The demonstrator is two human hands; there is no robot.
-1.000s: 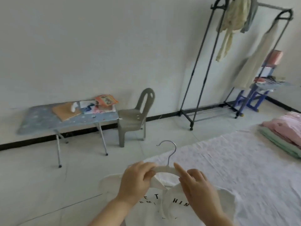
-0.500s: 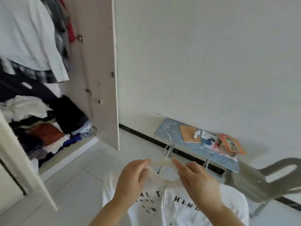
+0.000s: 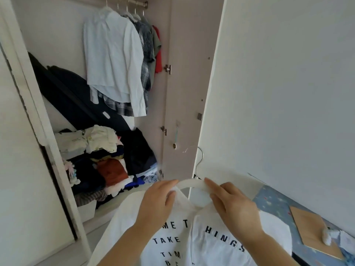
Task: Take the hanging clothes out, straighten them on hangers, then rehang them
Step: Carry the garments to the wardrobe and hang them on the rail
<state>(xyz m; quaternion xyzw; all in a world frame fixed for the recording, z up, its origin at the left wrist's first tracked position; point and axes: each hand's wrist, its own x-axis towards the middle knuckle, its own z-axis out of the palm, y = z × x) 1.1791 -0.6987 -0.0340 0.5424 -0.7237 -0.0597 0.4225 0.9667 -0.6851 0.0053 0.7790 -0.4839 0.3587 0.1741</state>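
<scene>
Pinching the collar against the white plastic hanger point(image 3: 189, 184) with my left hand point(image 3: 155, 202) and right hand point(image 3: 234, 206), low centre of frame, I fear the white black-lettered T-shirt point(image 3: 211, 252) slipping off one shoulder if I tilt it while reaching for the wardrobe rail point(image 3: 140, 2) at top centre.

Hanger point(image 3: 192, 184): white plastic, matt, smooth. Its hook point(image 3: 200, 160): bright polished metal wire. T-shirt point(image 3: 211, 244): white woven cloth, matt, flat black print. Wardrobe point(image 3: 184, 93): smooth matt laminate, with metal hinge point(image 3: 167, 69) and shiny metal rail point(image 3: 134, 1). Hung shirt point(image 3: 113, 60): thin pale cloth, creased. Bench point(image 3: 272, 200): blue patterned cloth cover. Sheet point(image 3: 311, 227): brown matt card.
</scene>
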